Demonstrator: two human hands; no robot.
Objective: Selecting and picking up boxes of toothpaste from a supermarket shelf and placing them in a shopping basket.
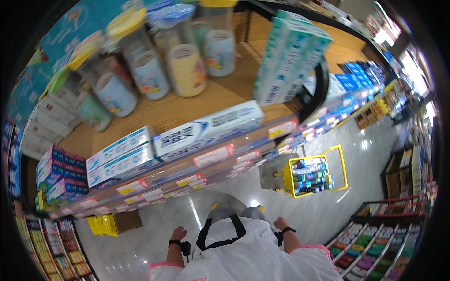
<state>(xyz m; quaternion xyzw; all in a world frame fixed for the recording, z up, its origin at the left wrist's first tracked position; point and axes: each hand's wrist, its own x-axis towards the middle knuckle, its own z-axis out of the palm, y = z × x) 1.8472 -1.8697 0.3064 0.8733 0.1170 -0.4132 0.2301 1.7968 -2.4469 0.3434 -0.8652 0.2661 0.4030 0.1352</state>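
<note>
My left hand (179,232) hangs low beside my body, with a black strap and small device at the wrist. On the other side is my right hand (281,223), below the shelf front and nearest to the yellow cart (291,177). Both are small and seen from above; their fingers cannot be made out, and no held thing shows. Before me is a wooden shelf (225,92). White toothpaste boxes (211,130) lie along its front edge, with flatter stacked boxes (119,158) to their left. Tall green-and-white boxes (290,59) stand upright at the right.
Lidded plastic cups (186,70) line the shelf's back. Price tags (214,156) run along its front. Packed boxes fill the cart on the grey floor (225,186). A cardboard box (128,223) sits below the shelf at left. Another display rack (372,249) stands at lower right.
</note>
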